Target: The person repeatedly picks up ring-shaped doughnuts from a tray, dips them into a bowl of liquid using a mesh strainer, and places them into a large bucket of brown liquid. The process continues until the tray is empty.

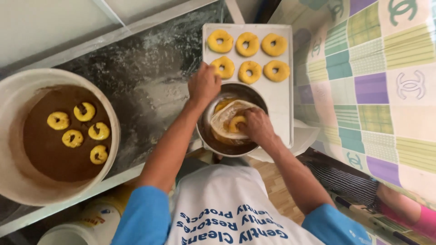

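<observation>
My left hand [204,84] grips the far rim of a round metal bowl [252,93] that sits partly on a white tray [280,97]. My right hand [255,125] reaches into the bowl and holds a yellow dough ring [235,123] against a pale flat sheet of dough [224,119]. Several finished yellow dough rings [249,71] lie in two rows on the far end of the tray.
A large white tub [10,149] at the left holds brown liquid with several yellow rings [72,138] floating in it. The dark counter [145,86] is dusted with flour. A patterned checked cloth [372,81] lies at the right. A white-and-yellow container [91,222] stands below the counter edge.
</observation>
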